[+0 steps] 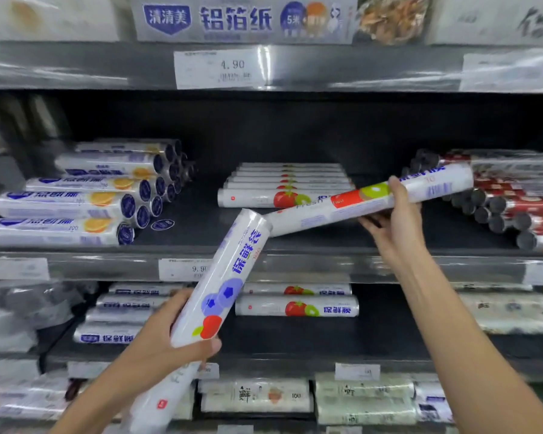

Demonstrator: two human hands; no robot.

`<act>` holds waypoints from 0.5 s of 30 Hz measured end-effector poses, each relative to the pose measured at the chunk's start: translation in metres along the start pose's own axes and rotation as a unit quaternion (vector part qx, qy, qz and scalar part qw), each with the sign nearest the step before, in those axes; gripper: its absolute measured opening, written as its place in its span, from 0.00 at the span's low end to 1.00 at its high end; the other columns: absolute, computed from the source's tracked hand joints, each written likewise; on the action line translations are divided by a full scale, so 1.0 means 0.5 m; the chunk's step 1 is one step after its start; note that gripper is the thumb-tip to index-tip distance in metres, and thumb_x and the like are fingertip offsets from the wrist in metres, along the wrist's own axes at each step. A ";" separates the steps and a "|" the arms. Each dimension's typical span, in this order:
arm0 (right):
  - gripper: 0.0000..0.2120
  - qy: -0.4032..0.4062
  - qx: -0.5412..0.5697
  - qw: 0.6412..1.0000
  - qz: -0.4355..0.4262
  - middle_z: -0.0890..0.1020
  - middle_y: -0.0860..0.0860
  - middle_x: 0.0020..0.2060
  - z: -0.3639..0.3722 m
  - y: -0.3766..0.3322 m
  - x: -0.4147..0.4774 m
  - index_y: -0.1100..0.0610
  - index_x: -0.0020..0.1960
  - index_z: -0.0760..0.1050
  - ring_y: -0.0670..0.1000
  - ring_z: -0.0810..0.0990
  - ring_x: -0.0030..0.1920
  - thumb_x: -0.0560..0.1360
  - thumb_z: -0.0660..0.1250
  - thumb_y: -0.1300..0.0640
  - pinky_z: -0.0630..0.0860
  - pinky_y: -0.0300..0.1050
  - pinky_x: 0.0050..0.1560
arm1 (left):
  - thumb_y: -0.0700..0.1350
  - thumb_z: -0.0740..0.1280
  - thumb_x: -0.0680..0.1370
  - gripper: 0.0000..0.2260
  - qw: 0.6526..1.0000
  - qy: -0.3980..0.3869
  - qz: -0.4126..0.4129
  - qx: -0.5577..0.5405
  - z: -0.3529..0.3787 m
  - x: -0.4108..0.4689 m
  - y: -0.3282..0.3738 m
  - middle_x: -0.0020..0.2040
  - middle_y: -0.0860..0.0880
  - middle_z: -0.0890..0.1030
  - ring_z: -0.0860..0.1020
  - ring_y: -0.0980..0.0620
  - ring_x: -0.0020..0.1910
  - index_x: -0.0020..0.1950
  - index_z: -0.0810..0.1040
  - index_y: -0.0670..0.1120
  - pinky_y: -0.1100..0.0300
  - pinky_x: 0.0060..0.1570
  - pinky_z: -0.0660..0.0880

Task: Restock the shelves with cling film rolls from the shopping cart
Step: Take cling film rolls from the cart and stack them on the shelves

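Our right hand (395,214) wraps its thumb over and its fingers under a tomato-and-kiwi cling film roll (367,198), holding it slanted just above the dark middle shelf (201,228), in front of the flat stack of matching rolls (282,183) and near the red rolls (521,211). Our left hand (157,336) grips the lower part of a blueberry-print roll (226,277), tilted upward so that its top end meets the left end of the other roll; we cannot tell whether they touch. Orange-print rolls (69,198) lie piled at the shelf's left.
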State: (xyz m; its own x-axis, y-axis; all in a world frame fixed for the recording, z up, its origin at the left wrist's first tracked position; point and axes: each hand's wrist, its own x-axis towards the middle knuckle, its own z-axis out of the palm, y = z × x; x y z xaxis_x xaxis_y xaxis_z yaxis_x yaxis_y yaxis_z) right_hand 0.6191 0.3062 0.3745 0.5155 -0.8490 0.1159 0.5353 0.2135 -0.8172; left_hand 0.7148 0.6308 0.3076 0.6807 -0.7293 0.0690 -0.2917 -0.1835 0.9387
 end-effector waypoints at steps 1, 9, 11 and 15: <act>0.26 0.017 -0.008 1.000 -0.012 0.80 0.52 0.53 -0.009 0.002 0.003 0.51 0.72 0.60 0.52 0.82 0.52 0.77 0.66 0.53 0.80 0.50 0.46 | 0.52 0.77 0.57 0.30 1.000 -0.004 0.000 0.003 -0.002 0.004 0.000 0.44 0.48 0.82 0.81 0.50 0.35 0.58 0.74 0.53 0.63 0.34 0.76; 0.20 0.035 -0.046 0.998 0.036 0.81 0.55 0.48 0.020 0.002 0.030 0.60 0.58 0.70 0.55 0.81 0.53 0.69 0.73 0.68 0.81 0.46 0.47 | 0.51 0.77 0.58 0.28 1.000 -0.010 -0.022 -0.004 -0.020 0.040 0.013 0.39 0.48 0.82 0.80 0.46 0.32 0.55 0.74 0.52 0.60 0.31 0.76; 0.28 0.056 -0.005 0.998 0.026 0.79 0.57 0.51 0.021 -0.009 0.040 0.59 0.64 0.64 0.57 0.82 0.49 0.70 0.73 0.65 0.82 0.55 0.46 | 0.48 0.76 0.60 0.26 1.000 -0.003 -0.025 -0.008 -0.022 0.045 0.018 0.39 0.47 0.82 0.80 0.46 0.31 0.56 0.73 0.52 0.61 0.30 0.75; 0.19 0.060 -0.015 0.998 0.032 0.80 0.58 0.49 0.006 -0.031 0.057 0.61 0.58 0.71 0.56 0.82 0.49 0.72 0.72 0.57 0.81 0.56 0.48 | 0.52 0.77 0.57 0.29 1.000 0.003 -0.028 -0.008 -0.034 0.049 0.017 0.39 0.47 0.82 0.81 0.45 0.32 0.56 0.73 0.53 0.61 0.31 0.76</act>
State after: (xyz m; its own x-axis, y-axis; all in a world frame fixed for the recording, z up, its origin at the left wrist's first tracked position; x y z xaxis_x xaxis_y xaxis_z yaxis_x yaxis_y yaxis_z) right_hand 0.6272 0.2801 0.3921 0.4630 -0.8863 -0.0053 0.4825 0.2570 -0.8373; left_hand 0.7403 0.6226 0.3230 0.7004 -0.7135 0.0181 -0.2428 -0.2142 0.9461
